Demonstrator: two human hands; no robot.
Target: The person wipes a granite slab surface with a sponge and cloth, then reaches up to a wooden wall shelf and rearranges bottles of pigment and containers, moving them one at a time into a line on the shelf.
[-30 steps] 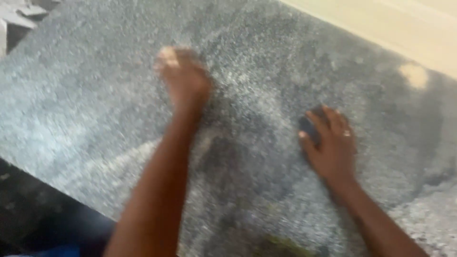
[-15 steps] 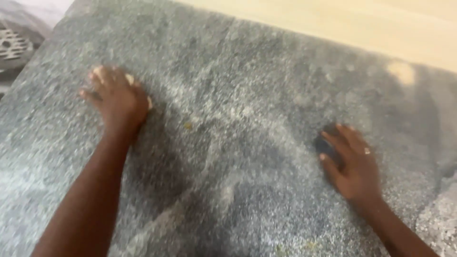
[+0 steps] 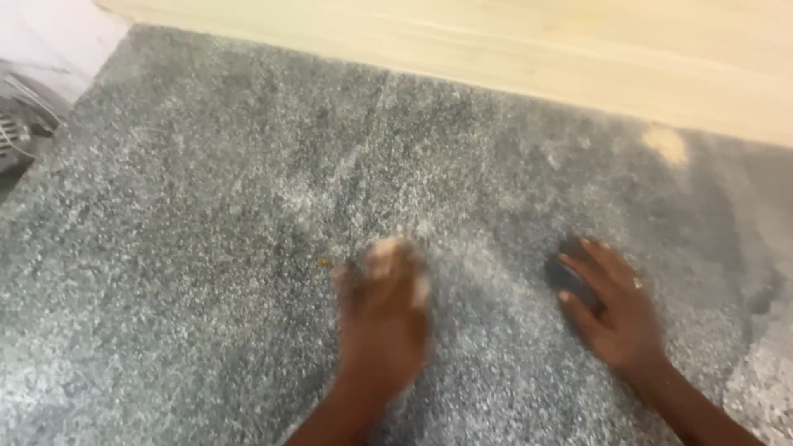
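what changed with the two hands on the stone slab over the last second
The left hand swept across the grey stone slab, out to the left and then back toward the middle; it is blurred with motion now. The right hand stayed flat on the slab over a small dark object. Nothing was picked up or let go.

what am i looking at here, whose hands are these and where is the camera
The camera sits on a person's head and looks down, so both bare hands belong to the wearer. They lie on a grey speckled stone countertop that runs up to a pale wall. The left hand is blurred, palm down on the stone, beside a tiny orange crumb. The right hand wears a ring and its fingers rest on a small dark object; what that is I cannot tell. A metal rack peeks in at the left edge.
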